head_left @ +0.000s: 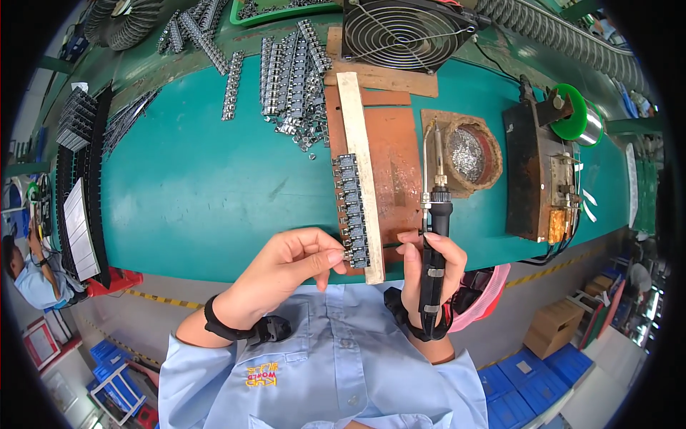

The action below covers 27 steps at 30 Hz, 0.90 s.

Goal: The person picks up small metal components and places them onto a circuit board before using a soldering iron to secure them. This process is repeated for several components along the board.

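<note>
My right hand (431, 275) is wrapped round the black handle of a soldering iron (441, 207), which points away from me with a thin metal feed tube alongside. Left of it, a row of small dark circuit boards with metal parts (350, 207) lies along a pale wooden strip (356, 121). The strip rests on a reddish-brown board (393, 164). My left hand (293, 261) is closed in a pinch at the near end of the row, thumb and index finger touching the last circuit board. Anything between those fingertips is too small to make out.
Right of the iron stands a round pot of solder scraps (468, 154), then a dark box (525, 171) with a green-rimmed solder spool (572, 114). A black fan (404, 32) sits at the back. Component strips (289, 79) and loose metal parts lie back left; black racks (82, 179) line the left.
</note>
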{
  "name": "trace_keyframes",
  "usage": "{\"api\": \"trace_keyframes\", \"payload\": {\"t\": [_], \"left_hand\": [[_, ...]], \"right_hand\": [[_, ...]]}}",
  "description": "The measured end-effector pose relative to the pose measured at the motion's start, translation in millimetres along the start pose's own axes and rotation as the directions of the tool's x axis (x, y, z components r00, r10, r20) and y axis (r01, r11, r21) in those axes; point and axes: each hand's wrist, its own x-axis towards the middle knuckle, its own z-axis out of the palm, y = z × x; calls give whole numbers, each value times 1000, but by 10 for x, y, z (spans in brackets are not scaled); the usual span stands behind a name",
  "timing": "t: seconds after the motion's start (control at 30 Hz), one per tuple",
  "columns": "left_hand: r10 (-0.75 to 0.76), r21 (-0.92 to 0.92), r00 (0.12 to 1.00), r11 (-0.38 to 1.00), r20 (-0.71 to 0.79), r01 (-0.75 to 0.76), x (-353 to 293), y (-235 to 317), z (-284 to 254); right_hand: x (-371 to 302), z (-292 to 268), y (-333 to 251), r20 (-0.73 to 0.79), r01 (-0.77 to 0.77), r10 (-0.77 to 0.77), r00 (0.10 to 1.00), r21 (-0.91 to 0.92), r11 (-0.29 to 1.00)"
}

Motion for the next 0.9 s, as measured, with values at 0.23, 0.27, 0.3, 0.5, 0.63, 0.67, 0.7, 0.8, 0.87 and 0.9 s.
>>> {"api": "trace_keyframes", "payload": {"t": [0.23,0.27,0.3,0.5,0.63,0.67,0.7,0.8,0.87,0.9], "left_hand": [[-1,-18,1000,1000,-3,1,10,-21,7],[5,-21,1000,1000,-5,-5,9,-27,10],[4,-20,1000,1000,-6,-4,8,-24,13],[-14,-52,1000,999,-22,13,-1,-23,47],[-12,-65,999,998,-45,9,-3,-20,69],[-12,-67,998,998,-54,8,-4,-19,72],[-11,-66,999,998,-53,8,-5,-20,72],[7,-66,998,998,-65,-11,-6,-12,89],[17,-63,998,998,-59,-21,-8,-26,96],[28,-62,998,998,-61,-31,-13,-40,94]], "right_hand": [[-13,-27,14,26,-5,5,1000,0,1000],[-15,-29,14,30,-6,6,1000,-1,1000],[-17,-30,14,35,-7,7,999,-3,1000],[-25,-40,27,47,-7,7,999,13,1000],[-16,-48,11,53,2,-2,999,6,1000],[-17,-46,17,55,3,-4,998,8,1000],[-18,-45,22,58,5,-5,998,10,1000],[-27,-72,2,49,-29,26,998,76,997],[-53,-106,-32,40,-103,97,994,201,974],[-67,-131,-40,43,-102,95,995,202,974]]}}
